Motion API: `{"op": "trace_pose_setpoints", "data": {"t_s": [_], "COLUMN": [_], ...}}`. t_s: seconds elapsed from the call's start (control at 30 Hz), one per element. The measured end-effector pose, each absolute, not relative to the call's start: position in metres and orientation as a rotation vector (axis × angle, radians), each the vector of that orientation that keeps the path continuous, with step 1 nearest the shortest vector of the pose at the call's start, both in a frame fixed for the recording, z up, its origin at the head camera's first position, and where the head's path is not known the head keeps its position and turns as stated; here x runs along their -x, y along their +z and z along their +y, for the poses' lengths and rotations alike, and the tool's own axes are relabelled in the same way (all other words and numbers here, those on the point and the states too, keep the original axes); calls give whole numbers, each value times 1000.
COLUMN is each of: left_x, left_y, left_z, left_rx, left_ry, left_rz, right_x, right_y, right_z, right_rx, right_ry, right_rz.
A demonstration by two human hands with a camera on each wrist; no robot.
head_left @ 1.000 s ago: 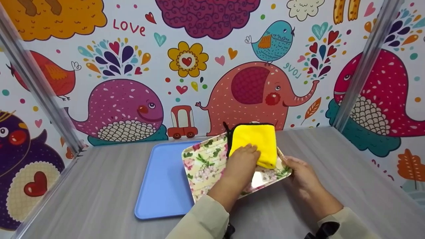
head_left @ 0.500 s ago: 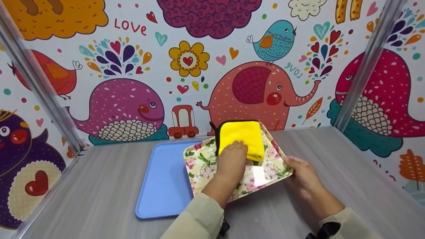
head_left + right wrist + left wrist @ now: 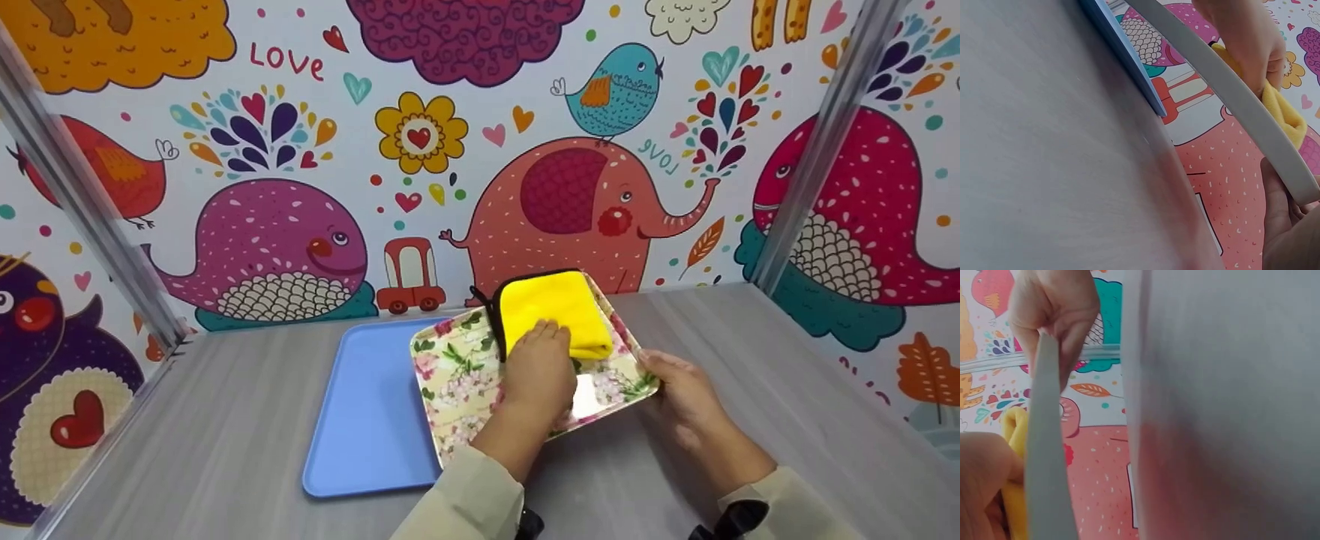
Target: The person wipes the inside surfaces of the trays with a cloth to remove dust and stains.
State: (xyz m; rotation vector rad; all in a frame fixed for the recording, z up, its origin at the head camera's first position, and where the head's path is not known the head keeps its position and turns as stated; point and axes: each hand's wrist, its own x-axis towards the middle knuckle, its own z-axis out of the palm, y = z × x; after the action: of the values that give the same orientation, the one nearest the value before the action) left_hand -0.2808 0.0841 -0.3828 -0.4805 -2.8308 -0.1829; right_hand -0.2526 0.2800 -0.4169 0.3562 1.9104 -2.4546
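Note:
A floral tray (image 3: 465, 367) with a pale rim is held tilted above the table. My right hand (image 3: 686, 397) grips its right corner, thumb at the front rim and fingers behind. On the tray's face lies a folded yellow cloth (image 3: 555, 307) with black edging. My left hand (image 3: 538, 375) holds the cloth against the tray, fingertips on the yellow side. In the right wrist view the cloth (image 3: 1286, 118) bunches beside the left hand (image 3: 1255, 45). The tray shows edge-on in the left wrist view, its pale side (image 3: 1047, 439) between the two hands.
A blue tray (image 3: 367, 420) lies flat on the grey wood-grain table (image 3: 225, 420), partly behind the floral tray. The wall with cartoon animals (image 3: 420, 60) rises at the table's back edge. Metal posts (image 3: 821, 142) stand at both back corners.
My left hand has slid the yellow cloth left and slightly up across the floral tray, then a little back to the right. The right hand keeps its grip on the corner.

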Motion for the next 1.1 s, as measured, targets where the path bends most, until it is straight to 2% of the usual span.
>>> {"op": "trace_pose_setpoints", "data": {"t_s": [0.73,1.1], "left_x": [257,252], "left_y": [-397,-402], "left_z": [87,91], "left_rx": [783,835], "left_ry": [-199,-107], "left_rz": [-2538,-2507], "right_x": [247,250], "right_y": [-417,-418], "right_z": [282,283], "right_rx": [-274,-277], "right_ry": [-2453,-2437], "right_rz": [1941,2006]}}
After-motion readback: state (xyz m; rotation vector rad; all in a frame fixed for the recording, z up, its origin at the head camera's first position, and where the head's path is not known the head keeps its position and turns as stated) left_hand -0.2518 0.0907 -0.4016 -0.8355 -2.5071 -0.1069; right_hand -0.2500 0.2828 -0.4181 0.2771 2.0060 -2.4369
